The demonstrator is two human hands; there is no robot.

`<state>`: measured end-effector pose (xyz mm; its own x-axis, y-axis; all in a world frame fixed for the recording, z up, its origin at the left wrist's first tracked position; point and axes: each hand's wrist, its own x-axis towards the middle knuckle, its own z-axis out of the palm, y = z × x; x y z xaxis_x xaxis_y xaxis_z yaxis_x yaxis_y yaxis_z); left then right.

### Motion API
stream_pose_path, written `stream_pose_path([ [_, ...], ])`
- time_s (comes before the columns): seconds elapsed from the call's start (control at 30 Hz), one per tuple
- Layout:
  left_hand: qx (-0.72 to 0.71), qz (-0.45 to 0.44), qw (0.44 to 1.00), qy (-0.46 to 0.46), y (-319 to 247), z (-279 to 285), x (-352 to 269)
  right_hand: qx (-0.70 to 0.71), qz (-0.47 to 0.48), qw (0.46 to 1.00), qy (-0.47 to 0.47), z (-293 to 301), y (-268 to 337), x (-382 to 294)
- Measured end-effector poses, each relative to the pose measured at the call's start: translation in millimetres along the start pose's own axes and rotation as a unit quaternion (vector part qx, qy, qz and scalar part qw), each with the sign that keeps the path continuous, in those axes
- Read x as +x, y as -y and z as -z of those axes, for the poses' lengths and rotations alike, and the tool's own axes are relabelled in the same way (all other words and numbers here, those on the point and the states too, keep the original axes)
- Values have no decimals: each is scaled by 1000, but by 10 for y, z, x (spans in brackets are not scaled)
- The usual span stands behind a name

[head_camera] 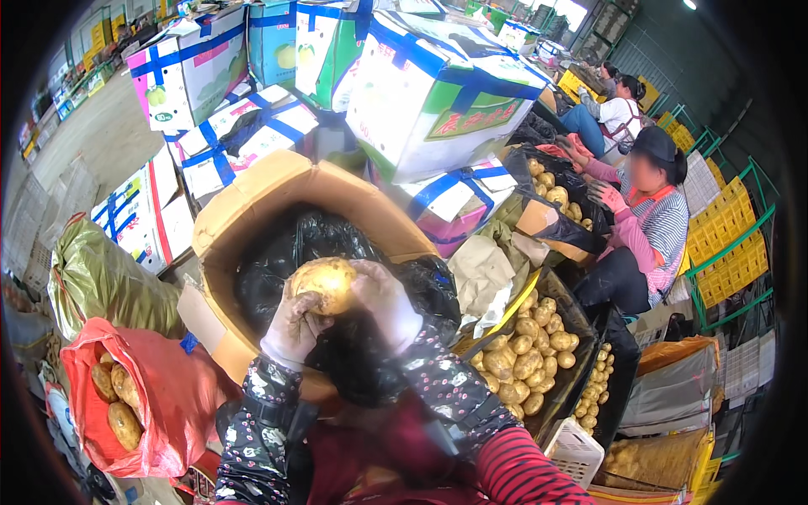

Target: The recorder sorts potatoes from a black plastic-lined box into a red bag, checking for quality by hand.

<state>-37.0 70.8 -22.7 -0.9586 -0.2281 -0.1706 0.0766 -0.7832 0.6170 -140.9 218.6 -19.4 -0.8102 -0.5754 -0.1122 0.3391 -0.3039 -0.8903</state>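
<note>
Both my hands wear pale, soiled gloves and hold one large potato [323, 285] over a cardboard box [249, 189]. My left hand [293, 325] cups it from the left and below, while my right hand [386, 302], somewhat blurred, grips its right side. A black plastic liner [315, 230] covers the inside of the box, and its edge bunches up to the right. Whether anything lies under the liner's folds, I cannot tell. To my right, a crate [571, 347] holds a heap of potatoes [527, 356].
At left, a red sack [167, 391] shows several potatoes beside a green woven sack [107, 278]. Taped cartons [442, 88] are stacked ahead. Brown paper [483, 271] lies by the crate. A co-worker [656, 221] sits at right by another potato box [549, 230], near yellow crates [726, 240].
</note>
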Motion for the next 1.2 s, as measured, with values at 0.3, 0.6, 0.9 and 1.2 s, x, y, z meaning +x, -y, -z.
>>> stream_pose_path([
  [0.3,-72,43,996,22,18,79,14,-274,130,951,-54,-15,-20,19],
  [0.6,0,-71,997,7,-97,27,-32,-214,235,948,29,355,-308,210],
  [0.9,136,-136,981,-26,-127,-125,-56,-106,67,991,43,325,-34,136],
  [1.2,280,-117,953,20,-181,-101,-32,127,-128,966,187,23,95,-28],
])
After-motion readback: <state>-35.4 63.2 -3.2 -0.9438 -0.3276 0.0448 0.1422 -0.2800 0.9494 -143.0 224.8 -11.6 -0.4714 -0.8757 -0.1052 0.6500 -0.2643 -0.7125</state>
